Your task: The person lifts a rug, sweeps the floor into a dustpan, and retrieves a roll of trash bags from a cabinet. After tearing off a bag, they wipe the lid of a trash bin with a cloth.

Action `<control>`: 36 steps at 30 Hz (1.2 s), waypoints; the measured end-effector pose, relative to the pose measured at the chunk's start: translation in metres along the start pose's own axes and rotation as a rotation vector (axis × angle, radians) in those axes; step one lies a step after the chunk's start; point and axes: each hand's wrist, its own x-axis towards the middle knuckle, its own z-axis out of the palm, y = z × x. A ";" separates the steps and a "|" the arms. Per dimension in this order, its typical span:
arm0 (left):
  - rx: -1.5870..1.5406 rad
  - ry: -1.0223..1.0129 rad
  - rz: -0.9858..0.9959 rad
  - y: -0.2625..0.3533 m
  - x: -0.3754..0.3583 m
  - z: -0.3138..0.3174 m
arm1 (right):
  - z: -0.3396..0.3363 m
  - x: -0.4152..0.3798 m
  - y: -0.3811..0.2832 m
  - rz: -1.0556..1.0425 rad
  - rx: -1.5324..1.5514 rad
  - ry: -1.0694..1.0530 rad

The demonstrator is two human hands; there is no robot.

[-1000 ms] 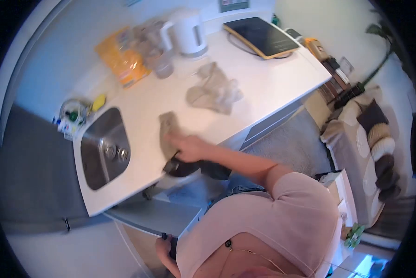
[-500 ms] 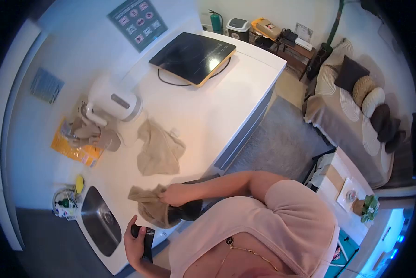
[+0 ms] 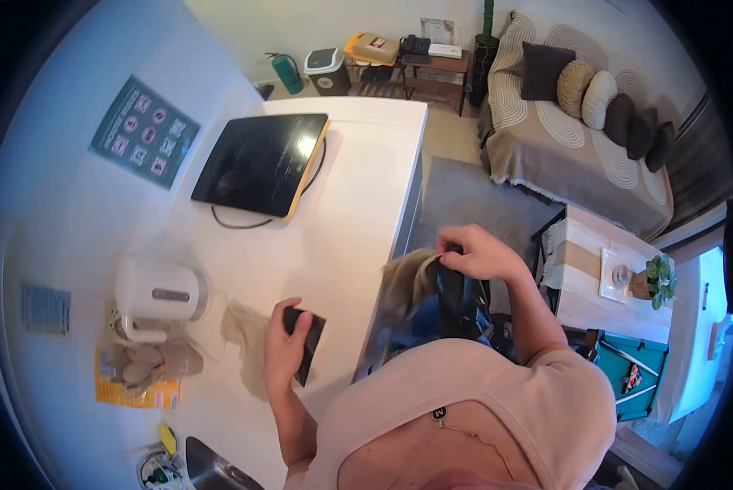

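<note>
My left hand is closed around a flat black rectangle, over the counter. Behind it on the worktop lies a beige cloth, partly hidden by the hand. My right hand pinches the top of a glossy black, bag-like thing, which hangs past the counter's front edge. A tan cloth, blurred, hangs beside those fingers against the black thing. The lower part of the black thing disappears behind my chest.
On the white counter are a black induction cooktop with its cable, a white kettle, and a utensil holder. A steel sink is at the near end. Beyond are a sofa and a low table.
My view has turned right. My right hand has carried the tan cloth and black thing from over the counter out past its edge. My left hand still holds the black rectangle.
</note>
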 end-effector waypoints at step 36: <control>0.887 0.659 -0.712 0.116 0.558 0.201 | -0.438 0.460 0.294 0.245 -0.129 -0.022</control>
